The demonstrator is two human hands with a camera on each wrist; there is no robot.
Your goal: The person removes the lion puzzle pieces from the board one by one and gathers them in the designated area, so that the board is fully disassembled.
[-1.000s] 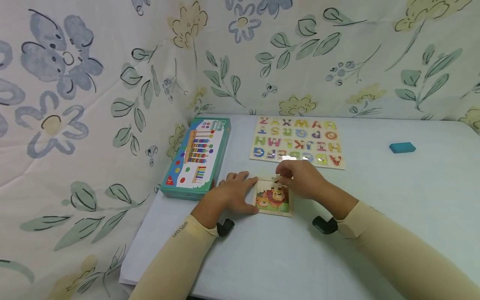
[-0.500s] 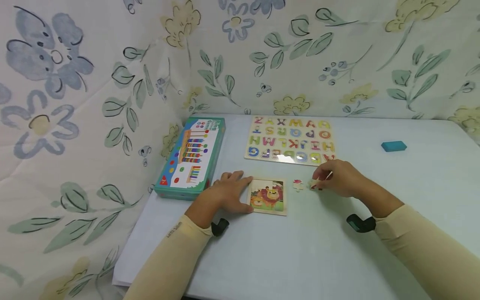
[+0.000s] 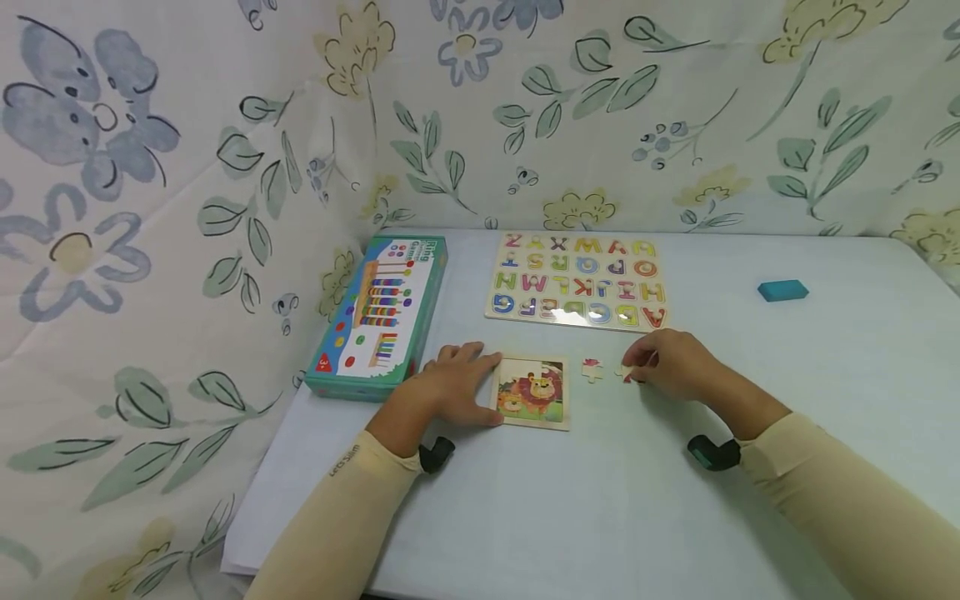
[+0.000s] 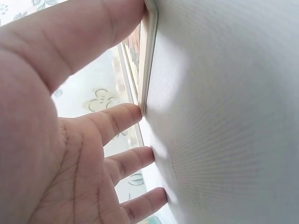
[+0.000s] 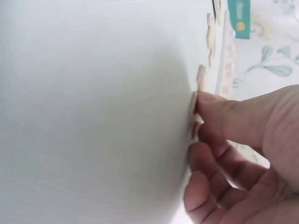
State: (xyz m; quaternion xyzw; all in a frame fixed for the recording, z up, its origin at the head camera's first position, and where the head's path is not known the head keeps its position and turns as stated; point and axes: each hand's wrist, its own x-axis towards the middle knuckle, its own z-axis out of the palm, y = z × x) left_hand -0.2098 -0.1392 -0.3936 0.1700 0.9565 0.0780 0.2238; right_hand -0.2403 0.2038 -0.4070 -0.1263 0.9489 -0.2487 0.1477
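A wooden jigsaw puzzle (image 3: 531,392) with a lion picture lies in its square frame near the middle of the table. A gap shows at its upper right. My left hand (image 3: 459,387) steadies the frame's left side with outstretched fingers; in the left wrist view the thumb and a finger touch its edge. To the right of the frame, my right hand (image 3: 671,367) pinches a small puzzle piece (image 3: 626,372) at the table surface. In the right wrist view the thumb covers part of the piece (image 5: 193,105). Another loose piece (image 3: 592,370) lies between that hand and the frame.
Behind the puzzle lies a wooden alphabet board (image 3: 577,281). A green game box (image 3: 378,317) stands at the left beside the floral cloth (image 3: 285,167). A teal block (image 3: 783,290) sits at the far right of the table (image 3: 600,517).
My right hand has moved right, from the puzzle's upper right corner to the loose pieces. Two pieces now show beside the frame. My left hand has stayed on the frame.
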